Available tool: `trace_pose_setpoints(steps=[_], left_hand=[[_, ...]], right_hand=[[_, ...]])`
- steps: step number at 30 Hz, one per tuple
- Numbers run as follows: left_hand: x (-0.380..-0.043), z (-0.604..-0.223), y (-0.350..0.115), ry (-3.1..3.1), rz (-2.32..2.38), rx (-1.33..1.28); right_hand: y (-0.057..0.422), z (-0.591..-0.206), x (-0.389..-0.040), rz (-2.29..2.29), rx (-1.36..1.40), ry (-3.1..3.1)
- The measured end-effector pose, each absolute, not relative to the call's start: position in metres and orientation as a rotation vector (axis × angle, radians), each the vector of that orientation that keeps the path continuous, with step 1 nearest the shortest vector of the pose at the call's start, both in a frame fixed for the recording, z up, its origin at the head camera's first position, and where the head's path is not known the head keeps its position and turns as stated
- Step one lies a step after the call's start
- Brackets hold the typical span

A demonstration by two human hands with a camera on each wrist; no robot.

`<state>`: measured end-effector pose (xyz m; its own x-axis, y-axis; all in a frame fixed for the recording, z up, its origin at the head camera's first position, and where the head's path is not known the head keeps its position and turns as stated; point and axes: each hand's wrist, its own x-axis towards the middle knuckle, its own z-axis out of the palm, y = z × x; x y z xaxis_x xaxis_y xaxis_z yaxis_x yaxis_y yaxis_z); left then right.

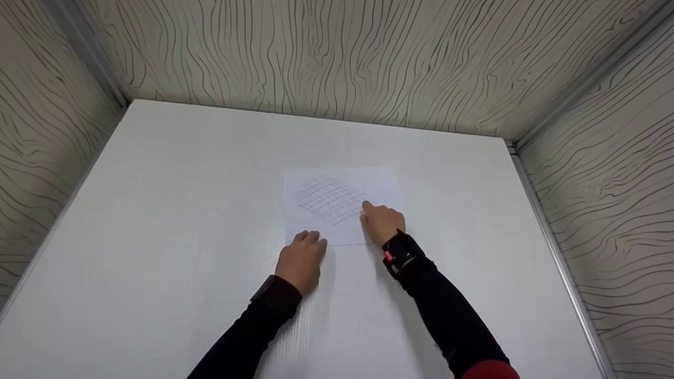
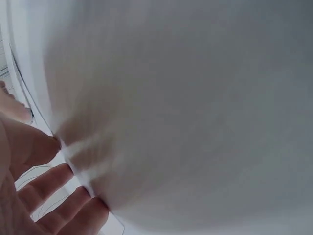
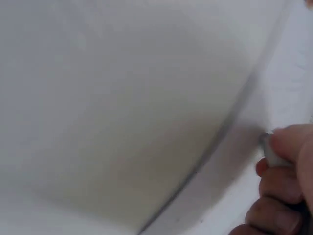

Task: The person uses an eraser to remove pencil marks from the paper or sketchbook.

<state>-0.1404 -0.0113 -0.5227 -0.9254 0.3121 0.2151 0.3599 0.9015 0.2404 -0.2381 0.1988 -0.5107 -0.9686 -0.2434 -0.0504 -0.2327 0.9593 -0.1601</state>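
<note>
A white sheet of paper lies flat on the white table, with a hand-drawn curved grid of thin crossing lines. My left hand rests at the sheet's near left edge; in the left wrist view its fingertips touch the paper's border. Over the right part of the drawing, my right hand pinches a small whitish eraser with a darkened end, mostly covered by the thumb and curled fingers. Small dark specks dot the paper near it in the right wrist view.
The broad white table reaches a back wall with a wood-grain pattern. Similar panels stand at left and right, joined by grey metal posts. Black bands sit on both wrists.
</note>
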Motion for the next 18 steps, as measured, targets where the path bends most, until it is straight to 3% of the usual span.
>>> trace_pose_setpoints(steps=[9, 18], left_hand=[[-0.139, -0.523, -0.007, -2.934, -0.402, -0.517], [-0.139, -0.526, -0.005, -2.962, -0.406, -0.512]], right_hand=[[0.234, -0.504, -0.244, -0.228, -0.107, 3.112], [0.215, -0.511, -0.234, -0.256, -0.322, 3.074]])
